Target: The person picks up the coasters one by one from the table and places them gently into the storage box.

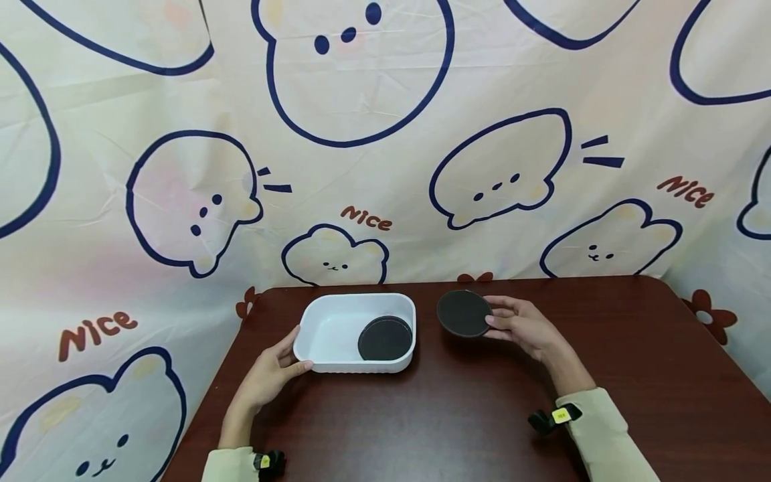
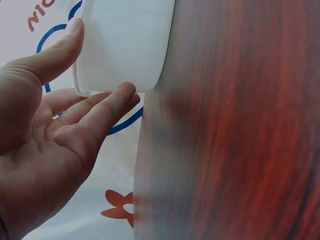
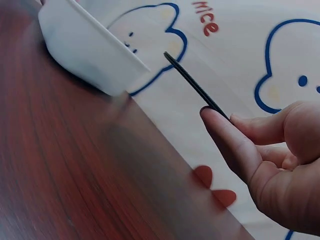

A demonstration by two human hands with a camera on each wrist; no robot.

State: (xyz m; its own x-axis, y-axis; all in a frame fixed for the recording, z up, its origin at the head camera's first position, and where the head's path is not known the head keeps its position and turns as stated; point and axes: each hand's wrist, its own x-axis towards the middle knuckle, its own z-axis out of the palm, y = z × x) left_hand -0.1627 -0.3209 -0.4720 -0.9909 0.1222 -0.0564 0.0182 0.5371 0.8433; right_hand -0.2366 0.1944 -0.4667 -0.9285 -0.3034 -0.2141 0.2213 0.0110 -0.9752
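A white rectangular container (image 1: pixel 328 367) with rounded corners stands on the table, and a flat black disc (image 1: pixel 385 339) lies inside at its right end. My left hand (image 1: pixel 269 373) holds its near left corner, the thumb at the front and the fingers on the left side. To the right of the container, my right hand (image 1: pixel 523 328) pinches the edge of a second thin black disc (image 1: pixel 464 313) between thumb and fingers. In the right wrist view this raised disc (image 3: pixel 192 82) appears edge-on, above the table.
The dark reddish-brown wooden table (image 1: pixel 434 428) has its far edge close to a cloth backdrop (image 1: pixel 409 181) with cartoon outlines. Dark straps with yellow labels are on both wrists.
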